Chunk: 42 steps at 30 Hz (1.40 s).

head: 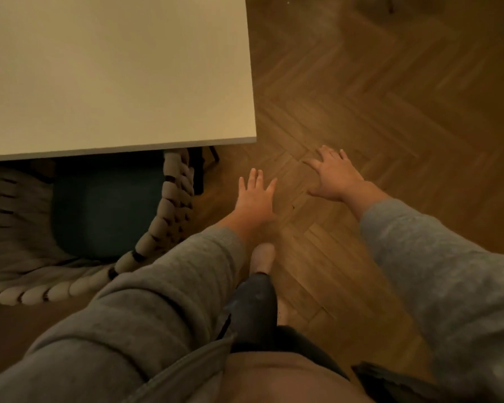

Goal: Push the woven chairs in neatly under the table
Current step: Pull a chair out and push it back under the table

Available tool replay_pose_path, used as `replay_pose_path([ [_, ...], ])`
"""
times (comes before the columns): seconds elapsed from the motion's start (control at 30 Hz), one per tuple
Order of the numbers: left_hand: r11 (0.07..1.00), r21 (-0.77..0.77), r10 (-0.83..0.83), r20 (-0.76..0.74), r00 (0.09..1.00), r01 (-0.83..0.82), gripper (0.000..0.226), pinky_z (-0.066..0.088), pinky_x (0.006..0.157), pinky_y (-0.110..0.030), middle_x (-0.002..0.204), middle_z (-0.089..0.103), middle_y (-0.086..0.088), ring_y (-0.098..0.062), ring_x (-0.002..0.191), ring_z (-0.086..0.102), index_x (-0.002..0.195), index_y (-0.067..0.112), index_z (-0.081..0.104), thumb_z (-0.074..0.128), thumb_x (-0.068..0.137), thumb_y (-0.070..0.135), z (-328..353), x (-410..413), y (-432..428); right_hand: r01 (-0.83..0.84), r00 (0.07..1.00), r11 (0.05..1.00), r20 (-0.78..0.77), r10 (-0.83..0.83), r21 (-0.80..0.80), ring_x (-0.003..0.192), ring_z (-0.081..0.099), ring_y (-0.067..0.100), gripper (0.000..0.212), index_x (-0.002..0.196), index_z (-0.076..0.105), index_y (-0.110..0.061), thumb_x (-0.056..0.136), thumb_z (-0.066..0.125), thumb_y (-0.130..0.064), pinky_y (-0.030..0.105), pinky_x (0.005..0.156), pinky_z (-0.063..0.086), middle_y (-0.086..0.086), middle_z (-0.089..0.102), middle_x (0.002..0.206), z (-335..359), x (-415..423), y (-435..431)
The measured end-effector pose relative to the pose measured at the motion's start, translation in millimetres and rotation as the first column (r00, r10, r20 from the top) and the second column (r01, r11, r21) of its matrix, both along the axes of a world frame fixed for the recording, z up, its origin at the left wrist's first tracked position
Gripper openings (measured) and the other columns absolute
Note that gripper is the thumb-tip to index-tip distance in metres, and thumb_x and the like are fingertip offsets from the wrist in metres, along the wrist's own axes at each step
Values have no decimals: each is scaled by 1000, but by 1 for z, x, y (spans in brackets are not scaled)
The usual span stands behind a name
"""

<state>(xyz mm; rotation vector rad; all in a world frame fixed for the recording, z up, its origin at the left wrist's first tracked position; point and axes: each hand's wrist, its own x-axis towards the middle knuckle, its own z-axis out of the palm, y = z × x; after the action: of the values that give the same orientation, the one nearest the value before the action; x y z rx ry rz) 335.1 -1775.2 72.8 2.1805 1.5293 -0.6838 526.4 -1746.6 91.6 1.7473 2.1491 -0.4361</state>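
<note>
A woven chair with a thick pale rope rim and a dark teal seat cushion stands at the left, its front part under the near edge of the white table. The chair's left side runs out of view. My left hand hovers open, palm down, just right of the chair's rim and apart from it. Farther right, my right hand is spread open over bare floor. Neither hand holds anything. Grey sleeves cover both forearms.
Herringbone wooden floor fills the right side. The table's corner juts out above the chair. A dark table leg stands by the chair rim. My foot is planted on the floor below my left hand.
</note>
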Motion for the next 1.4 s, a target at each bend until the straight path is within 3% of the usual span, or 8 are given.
replay_pose_path([
  [0.3,997,35,67,0,998,-67,80,-1,117,-55,159,-10,-21,-36,146,-14,154,19,-7,48,98,36,-1,90,174,-95,995,995,25,96,-42,147,11,29,88,153,23,-23,82,67,-51,49,118,11,15,15,158,-11,60,176],
  [0.73,950,-38,302,-137,943,-310,95,1,117,-57,158,-12,-23,-38,146,-13,153,18,-11,54,92,50,-8,125,425,-363,931,928,-7,364,-84,147,13,29,84,153,21,-24,85,64,-48,49,119,13,15,15,159,-9,118,480],
  [0.93,814,48,580,-100,808,-579,91,0,117,-58,158,-12,-23,-38,146,-13,154,18,-9,52,93,48,-6,150,548,-601,797,797,29,603,-59,148,7,28,85,154,17,-23,87,62,-50,47,119,8,13,10,160,7,128,643],
  [1.1,716,132,695,-47,718,-685,90,0,117,-55,159,-11,-22,-39,146,-11,154,21,-6,52,93,50,6,153,655,-730,678,680,58,733,-62,148,6,28,87,154,14,-24,87,63,-49,48,120,7,13,8,161,26,101,779],
  [1.23,662,248,723,34,689,-707,79,1,120,-47,159,-10,-23,-37,147,-9,155,19,-3,49,98,37,15,140,727,-791,609,610,30,792,-49,148,8,29,87,154,17,-25,85,66,-46,49,120,9,14,12,160,23,56,850],
  [1.4,416,254,881,124,456,-873,82,1,120,-50,159,-9,-21,-36,147,-10,155,19,0,52,95,42,18,80,822,-862,504,505,38,863,-33,148,9,29,88,154,15,-22,86,65,-45,48,119,9,15,12,160,17,-28,942],
])
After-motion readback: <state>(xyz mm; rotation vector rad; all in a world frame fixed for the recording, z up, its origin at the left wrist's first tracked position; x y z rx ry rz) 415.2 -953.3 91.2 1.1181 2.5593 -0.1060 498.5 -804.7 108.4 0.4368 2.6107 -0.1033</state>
